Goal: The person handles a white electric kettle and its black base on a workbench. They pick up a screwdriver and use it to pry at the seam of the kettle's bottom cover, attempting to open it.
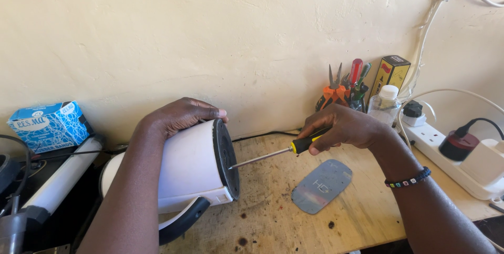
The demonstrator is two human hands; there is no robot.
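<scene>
A white electric kettle (pixel 189 167) lies on its side on the wooden bench, its black base facing right. My left hand (pixel 181 115) grips the kettle from above near the base rim. My right hand (pixel 344 127) holds a screwdriver (pixel 283 151) with a yellow and black handle. Its metal shaft points left and its tip touches the black base (pixel 227 159) of the kettle. A flat grey metal plate (pixel 321 186) lies on the bench below my right hand.
A cup of pliers and screwdrivers (pixel 344 88), a clear bottle (pixel 385 104) and a yellow and black box (pixel 391 73) stand by the wall. A white power strip (pixel 446 151) with plugs lies at right. A blue tissue box (pixel 50 125) sits at left.
</scene>
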